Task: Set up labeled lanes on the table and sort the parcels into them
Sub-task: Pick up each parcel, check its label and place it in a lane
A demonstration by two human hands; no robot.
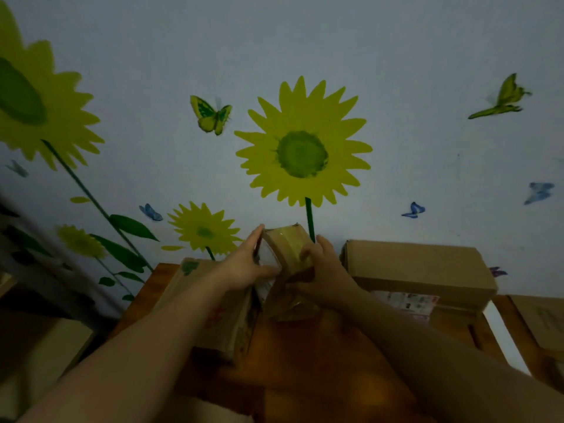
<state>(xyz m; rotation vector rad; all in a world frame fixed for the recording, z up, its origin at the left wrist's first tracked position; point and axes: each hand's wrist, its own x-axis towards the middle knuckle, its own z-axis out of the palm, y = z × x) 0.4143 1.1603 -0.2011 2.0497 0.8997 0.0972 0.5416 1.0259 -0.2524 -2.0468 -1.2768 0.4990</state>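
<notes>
1. Both hands held one small taped cardboard parcel point(283, 254) upright above the far edge of the wooden bench point(305, 361), by the wall.
2. The left hand point(244, 264) pressed flat, fingers extended, against the parcel's left face; the right hand point(323, 267) curled around its right side.
3. Sorting looked barely begun: no lane labels showed anywhere, and this parcel was unplaced.
4. Counted: one parcel in hand; one printed box point(213, 306) under the left forearm; one large box point(421, 270) at right; part of another box point(543, 322) at the right edge.
</notes>
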